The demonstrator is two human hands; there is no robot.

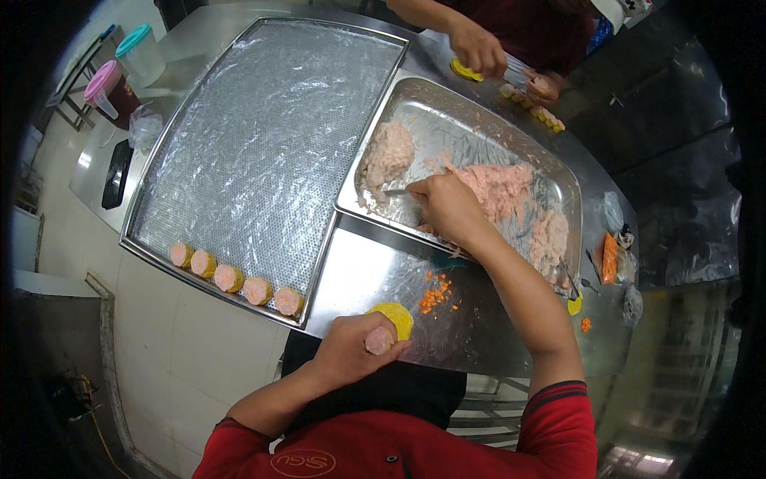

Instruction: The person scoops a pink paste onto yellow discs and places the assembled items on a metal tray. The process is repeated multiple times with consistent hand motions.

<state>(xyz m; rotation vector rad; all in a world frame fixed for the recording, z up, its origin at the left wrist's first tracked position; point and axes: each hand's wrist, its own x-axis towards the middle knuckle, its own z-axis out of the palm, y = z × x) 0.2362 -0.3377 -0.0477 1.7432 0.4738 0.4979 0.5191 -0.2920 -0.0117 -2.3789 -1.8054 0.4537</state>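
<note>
My left hand (348, 348) is closed around a dumpling whose pink minced filling (380, 341) shows at the top. Yellow round dumpling wrappers (401, 321) lie on the steel table just beyond it. Over the deep steel tray (423, 89), my right hand (448, 206) grips a flat metal spatula (394, 191). Its blade touches the lower edge of a pale mound of minced meat (389, 152). A larger pink mass of mince (499, 190) spreads to the right, partly behind my right hand and forearm. Most of the spatula's handle is hidden in my fingers.
Several filled dumplings (228, 278) line the near edge of a film-covered perforated tray (255, 144). Diced carrot (436, 295) lies near my hands. Across the table, a co-worker's hands (479, 52) handle dumplings. Two lidded jugs (142, 60) and a black phone (117, 174) are at left.
</note>
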